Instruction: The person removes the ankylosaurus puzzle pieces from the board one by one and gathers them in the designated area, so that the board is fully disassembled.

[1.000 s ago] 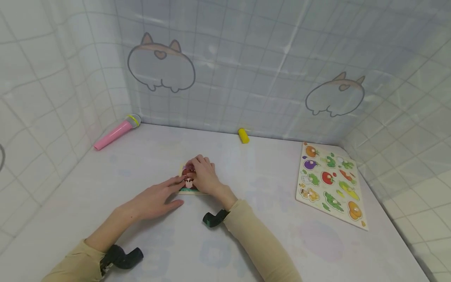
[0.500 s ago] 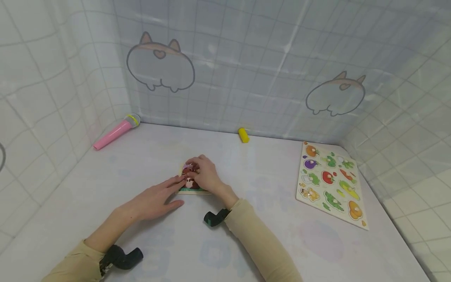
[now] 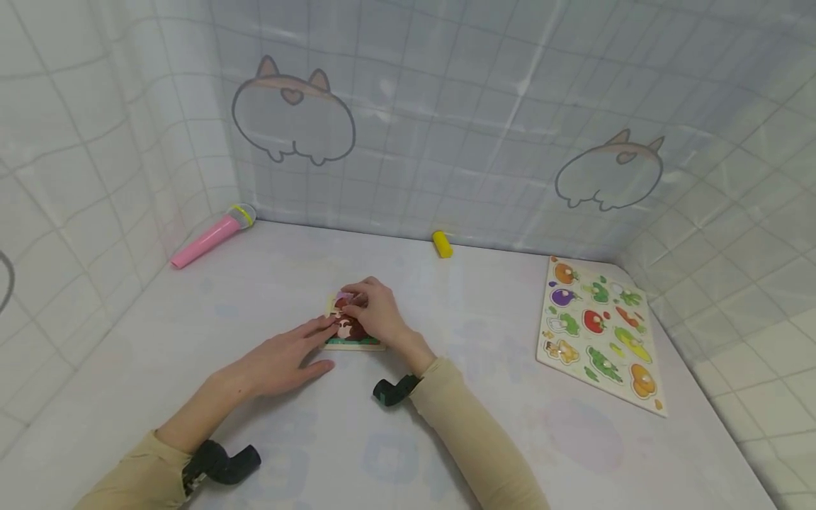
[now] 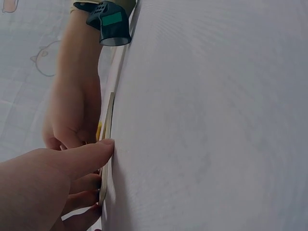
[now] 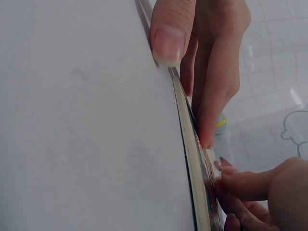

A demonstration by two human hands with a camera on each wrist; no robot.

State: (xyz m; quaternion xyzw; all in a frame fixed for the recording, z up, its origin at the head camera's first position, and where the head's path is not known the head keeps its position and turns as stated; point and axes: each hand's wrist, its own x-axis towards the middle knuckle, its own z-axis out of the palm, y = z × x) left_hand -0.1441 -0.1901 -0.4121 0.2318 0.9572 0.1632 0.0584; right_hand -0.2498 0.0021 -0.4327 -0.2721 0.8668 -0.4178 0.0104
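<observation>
One small picture board (image 3: 354, 346), left hand (image 3: 288, 360) and right hand (image 3: 378, 312) both at it!
Left fingers extended, tips on the board's left side; right fingers bent over its upper part, pinching or merely touching impossible to tell. Flat on the bench (image 3: 497, 297), between both hands. Farther right, vegetable board (image 3: 581, 340); beyond, yellow cylinder (image 3: 442, 244) and, off left, pink microphone (image 3: 210, 239).

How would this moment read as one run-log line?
left grip: fingertips on picture board; right grip: curled over it, hold unclear; vegetable board: right side; pink microphone: back left
</observation>
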